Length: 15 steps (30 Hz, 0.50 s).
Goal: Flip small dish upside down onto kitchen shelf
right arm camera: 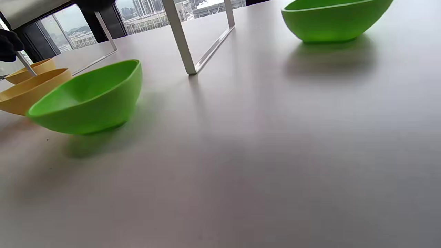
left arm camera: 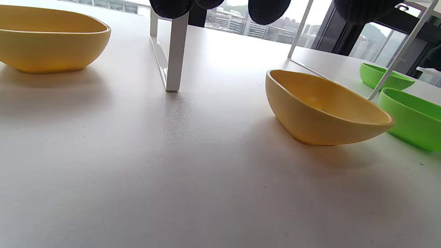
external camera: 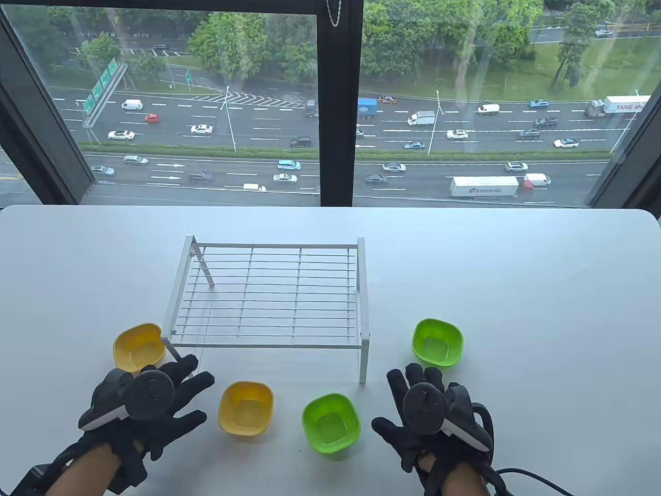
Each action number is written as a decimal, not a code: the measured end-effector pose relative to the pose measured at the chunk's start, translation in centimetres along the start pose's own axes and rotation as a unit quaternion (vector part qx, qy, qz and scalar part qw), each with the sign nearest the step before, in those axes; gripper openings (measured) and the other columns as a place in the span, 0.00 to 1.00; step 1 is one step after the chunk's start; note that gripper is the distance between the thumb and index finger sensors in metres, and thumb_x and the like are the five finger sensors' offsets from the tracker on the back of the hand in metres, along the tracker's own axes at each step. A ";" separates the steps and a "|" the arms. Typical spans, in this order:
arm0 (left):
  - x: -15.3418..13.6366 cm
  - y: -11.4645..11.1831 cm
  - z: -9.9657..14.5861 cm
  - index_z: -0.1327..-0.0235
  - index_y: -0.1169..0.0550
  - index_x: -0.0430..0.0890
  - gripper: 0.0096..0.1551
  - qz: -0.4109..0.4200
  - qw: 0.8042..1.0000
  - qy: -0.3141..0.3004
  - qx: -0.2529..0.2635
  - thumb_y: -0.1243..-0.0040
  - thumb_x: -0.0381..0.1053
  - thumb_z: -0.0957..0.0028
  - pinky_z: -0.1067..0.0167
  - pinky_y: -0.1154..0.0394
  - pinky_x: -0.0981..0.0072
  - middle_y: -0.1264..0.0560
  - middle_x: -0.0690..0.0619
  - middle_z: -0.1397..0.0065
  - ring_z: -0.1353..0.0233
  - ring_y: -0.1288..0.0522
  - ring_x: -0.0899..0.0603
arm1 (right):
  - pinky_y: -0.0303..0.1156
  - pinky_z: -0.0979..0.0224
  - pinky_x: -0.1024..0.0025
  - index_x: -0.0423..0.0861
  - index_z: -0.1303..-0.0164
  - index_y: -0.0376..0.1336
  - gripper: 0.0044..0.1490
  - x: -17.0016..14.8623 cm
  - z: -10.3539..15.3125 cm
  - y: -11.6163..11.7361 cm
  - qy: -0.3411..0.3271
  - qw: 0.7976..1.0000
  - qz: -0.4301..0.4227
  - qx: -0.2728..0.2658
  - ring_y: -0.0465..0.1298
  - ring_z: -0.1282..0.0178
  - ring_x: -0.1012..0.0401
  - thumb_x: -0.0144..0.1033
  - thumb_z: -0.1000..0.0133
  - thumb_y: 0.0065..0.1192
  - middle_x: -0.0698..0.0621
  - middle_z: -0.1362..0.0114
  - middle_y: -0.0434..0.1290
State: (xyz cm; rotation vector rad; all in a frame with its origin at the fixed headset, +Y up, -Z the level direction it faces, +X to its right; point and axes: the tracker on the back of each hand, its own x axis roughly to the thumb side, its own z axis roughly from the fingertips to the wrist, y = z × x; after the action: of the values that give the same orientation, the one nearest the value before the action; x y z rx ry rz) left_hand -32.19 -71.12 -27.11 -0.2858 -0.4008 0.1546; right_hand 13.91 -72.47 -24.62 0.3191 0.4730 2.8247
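— Where do the dishes sit?

— All four stand mouth-up on the white worktop (external camera: 516, 268), around the near side of the wire shelf (external camera: 268, 294). One yellow dish (external camera: 139, 347) is at the shelf's near left corner, just beside its leg. A second yellow dish (external camera: 246, 408) stands nearer, between the hands and left of centre. A green dish (external camera: 331, 423) is just right of it, near the shelf's right front leg. Another green dish (external camera: 438, 342) stands farther off, to the right of the shelf.

— And the shelf itself?

— It carries nothing on its wire top.

— What about the hands?

— The left hand (external camera: 147, 408) lies palm-down with fingers spread, its grip released, just near of the far yellow dish and left of the near one. Its fingertips (left arm camera: 171, 7) hang above the worktop by the shelf leg, touching no dish. The right hand (external camera: 428, 413) is also flat and spread, grip released, between the two green dishes and touching neither.
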 end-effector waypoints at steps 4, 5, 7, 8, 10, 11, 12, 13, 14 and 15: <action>0.0 0.0 0.0 0.20 0.38 0.59 0.46 0.008 1.000 0.000 -0.005 0.50 0.72 0.55 0.22 0.46 0.32 0.51 0.44 0.10 0.15 0.43 0.39 | 0.34 0.24 0.27 0.51 0.18 0.30 0.60 -0.1 0.0 -0.3 -0.001 1.000 -0.009 -0.008 0.35 0.15 0.37 0.72 0.45 0.49 0.40 0.11 0.33; 0.0 0.0 0.0 0.20 0.38 0.59 0.46 0.009 1.000 0.000 -0.004 0.50 0.72 0.55 0.22 0.45 0.32 0.51 0.44 0.10 0.16 0.43 0.39 | 0.34 0.24 0.27 0.50 0.18 0.30 0.60 -0.1 0.0 -0.4 -0.004 1.000 -0.010 -0.011 0.35 0.15 0.37 0.72 0.45 0.49 0.40 0.11 0.33; 0.0 0.0 0.0 0.20 0.37 0.59 0.46 0.012 1.000 -0.001 -0.003 0.50 0.72 0.55 0.22 0.44 0.33 0.49 0.44 0.11 0.16 0.43 0.38 | 0.34 0.24 0.27 0.50 0.18 0.29 0.60 -0.1 0.2 -0.6 -0.007 1.000 -0.013 -0.021 0.35 0.15 0.37 0.72 0.45 0.49 0.40 0.11 0.33; 0.0 0.0 0.0 0.20 0.37 0.59 0.46 0.015 1.000 -0.003 -0.001 0.50 0.72 0.55 0.22 0.44 0.33 0.49 0.44 0.10 0.16 0.43 0.37 | 0.34 0.24 0.27 0.50 0.18 0.30 0.60 0.0 0.3 -0.7 -0.008 1.000 -0.014 -0.026 0.35 0.15 0.37 0.72 0.45 0.49 0.40 0.11 0.33; 0.2 0.0 0.0 0.20 0.36 0.59 0.45 0.014 1.000 -0.010 0.007 0.50 0.72 0.54 0.22 0.42 0.34 0.48 0.45 0.10 0.16 0.42 0.36 | 0.34 0.24 0.27 0.50 0.18 0.30 0.60 0.0 0.5 -0.8 -0.009 0.999 -0.019 -0.033 0.35 0.15 0.37 0.72 0.45 0.49 0.40 0.11 0.34; 0.3 -0.1 -0.1 0.21 0.36 0.59 0.45 0.012 1.000 -0.017 0.009 0.50 0.72 0.54 0.23 0.41 0.35 0.47 0.45 0.11 0.16 0.42 0.35 | 0.34 0.24 0.27 0.49 0.18 0.30 0.60 0.0 0.5 -0.8 -0.008 0.999 -0.020 -0.034 0.35 0.15 0.37 0.72 0.45 0.49 0.40 0.11 0.34; 0.3 -0.3 -0.2 0.21 0.35 0.59 0.44 0.016 1.000 -0.026 0.007 0.50 0.72 0.54 0.23 0.40 0.36 0.46 0.46 0.11 0.17 0.42 0.33 | 0.34 0.24 0.28 0.49 0.18 0.30 0.60 0.0 0.5 -0.8 -0.008 0.999 -0.020 -0.035 0.35 0.15 0.37 0.72 0.45 0.49 0.40 0.12 0.34; 0.4 -0.4 -0.3 0.21 0.35 0.59 0.44 0.018 0.999 -0.026 0.002 0.50 0.72 0.54 0.23 0.40 0.37 0.45 0.46 0.11 0.17 0.42 0.33 | 0.34 0.24 0.28 0.49 0.18 0.30 0.60 0.0 0.5 -0.8 -0.007 0.999 -0.018 -0.034 0.35 0.15 0.37 0.71 0.45 0.50 0.40 0.12 0.34; 0.5 -0.5 -0.3 0.22 0.34 0.59 0.44 0.018 0.999 -0.026 -0.007 0.50 0.72 0.54 0.23 0.39 0.37 0.44 0.46 0.11 0.17 0.41 0.32 | 0.34 0.24 0.28 0.49 0.18 0.30 0.60 0.0 0.5 -0.8 -0.007 0.999 -0.018 -0.033 0.35 0.15 0.37 0.71 0.45 0.50 0.40 0.12 0.34; 0.6 -0.6 -0.3 0.22 0.34 0.59 0.44 0.017 0.999 -0.030 -0.009 0.50 0.72 0.54 0.23 0.39 0.37 0.44 0.46 0.11 0.17 0.41 0.32 | 0.34 0.24 0.27 0.49 0.18 0.30 0.60 0.0 0.4 -0.7 -0.007 0.999 -0.018 -0.032 0.35 0.15 0.37 0.71 0.45 0.50 0.40 0.12 0.34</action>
State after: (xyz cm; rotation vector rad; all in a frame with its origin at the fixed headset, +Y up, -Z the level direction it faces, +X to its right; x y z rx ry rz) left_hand -31.46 -71.67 -27.01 -0.3067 -0.4570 0.1932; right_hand 14.19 -71.66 -24.47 0.3143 0.3806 2.7938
